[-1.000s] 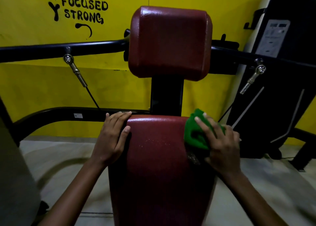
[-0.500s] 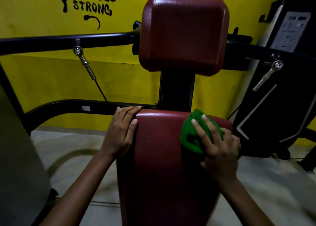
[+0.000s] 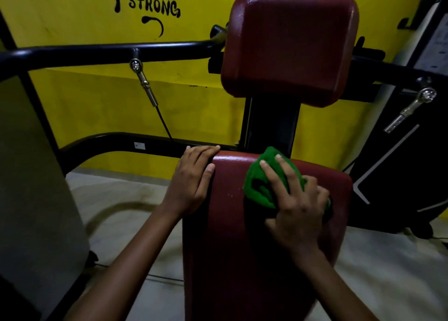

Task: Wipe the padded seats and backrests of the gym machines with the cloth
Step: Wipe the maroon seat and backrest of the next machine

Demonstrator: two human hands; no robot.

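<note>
Head view, looking down your forearms. Your right hand (image 3: pixel 294 199) presses a bunched green cloth (image 3: pixel 263 187) onto the upper part of the long, dark red padded vinyl backrest (image 3: pixel 242 248), fingers spread over the wad and loosely curled round its near edge. Your left hand (image 3: pixel 192 177) lies flat against the pad's left upper edge, fingers straight, thumb on the face, gripping nothing. The pad's long axis runs from the cloth back toward your body, so most of the unwiped length probably lies below your right wrist; the stroke likely to follow is a pull toward you along that axis. Beyond your fingertips, above the black steel post (image 3: pixel 271 126), stands the blocky dark red padded headrest (image 3: pixel 288 44), nearer your right hand than your left.
</note>
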